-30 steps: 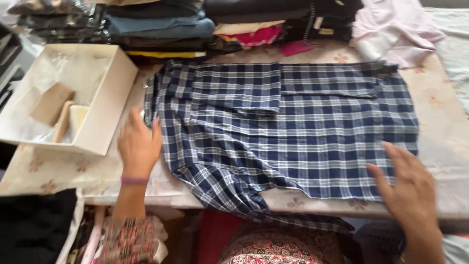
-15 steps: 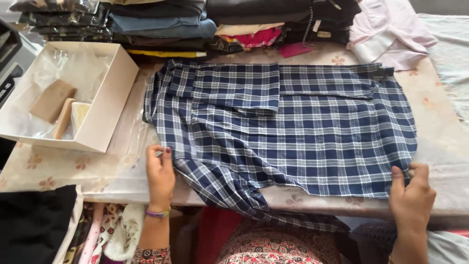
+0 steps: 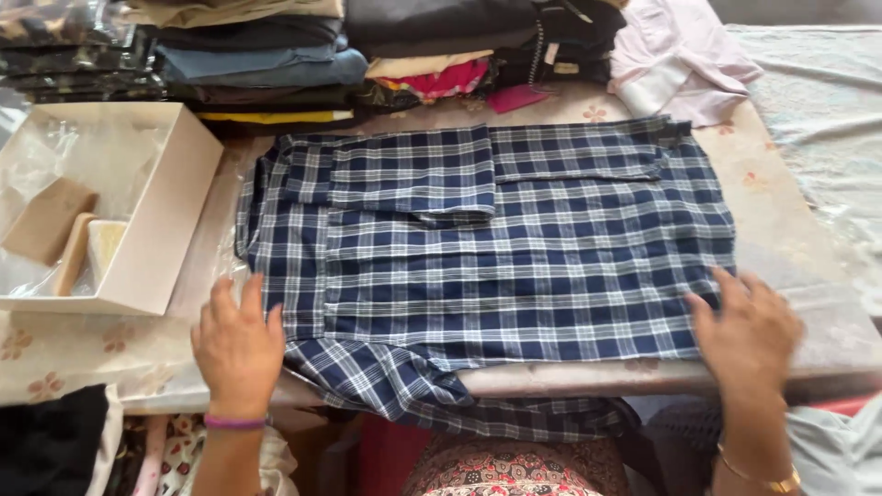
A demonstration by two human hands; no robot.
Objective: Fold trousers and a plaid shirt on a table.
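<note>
Table [image 3: 827, 303] under a pale floral plastic cover, back edge lined with stacks of folded clothes [image 3: 266, 55], a pink shirt [image 3: 680, 64] lumped at back right. Blue plaid shirt [image 3: 496, 248] spread flat mid-table, partly folded, sleeve doubled across the top, lower edge drooping off the front. Open white box [image 3: 175, 220] at left, just beside the shirt, holding brown and cream blocks plus clear wrap. Left hand [image 3: 237, 344] flat, fingers spread, pressing the shirt's lower left corner. Right hand [image 3: 749, 331] flat too, open palm on the lower right edge; neither grips anything. Shirt looks light, soft, floppy woven cotton, creases easily; likely slides on the slick cover. Best hold judged at hem corners or side seams, both hands together, otherwise folds slump.
</note>
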